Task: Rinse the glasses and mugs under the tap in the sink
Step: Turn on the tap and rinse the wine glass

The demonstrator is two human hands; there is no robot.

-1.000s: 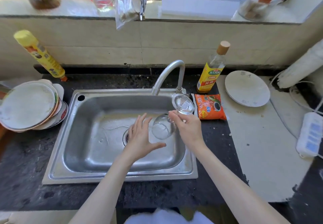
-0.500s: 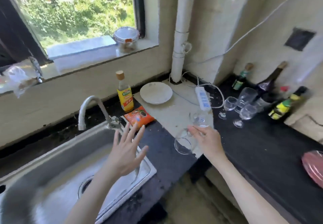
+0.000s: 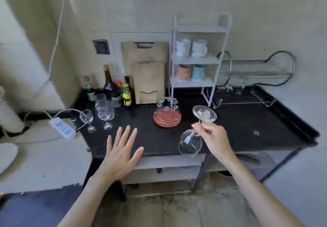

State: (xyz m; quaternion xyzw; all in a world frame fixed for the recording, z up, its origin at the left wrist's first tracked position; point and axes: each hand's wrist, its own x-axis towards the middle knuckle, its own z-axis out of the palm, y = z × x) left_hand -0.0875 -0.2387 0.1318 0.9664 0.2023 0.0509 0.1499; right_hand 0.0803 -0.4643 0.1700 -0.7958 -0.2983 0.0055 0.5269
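Observation:
My right hand (image 3: 213, 136) pinches the stem of a clear wine glass (image 3: 191, 142), held upside down with its bowl hanging low and its foot up, above the front of the black counter (image 3: 238, 125). My left hand (image 3: 120, 152) hovers flat with fingers spread near the counter's front left edge, holding nothing. Three more wine glasses (image 3: 104, 110) stand at the counter's left. Two white mugs (image 3: 191, 48) sit on the upper shelf of a white rack (image 3: 196, 60), a pink and a blue mug (image 3: 191, 71) on the lower one. The sink is out of view.
Several bottles (image 3: 109, 88) stand at the back left beside a leaning cutting board (image 3: 146, 74). A pink plate holder (image 3: 167, 117) sits mid-counter. A wire dish rack (image 3: 254, 78) fills the back right. A white power strip (image 3: 62, 128) lies on the left surface.
The view has swung right from the sink to the black counter. My right hand carried the inverted wine glass along. My left hand left the glass and now hovers with fingers spread.

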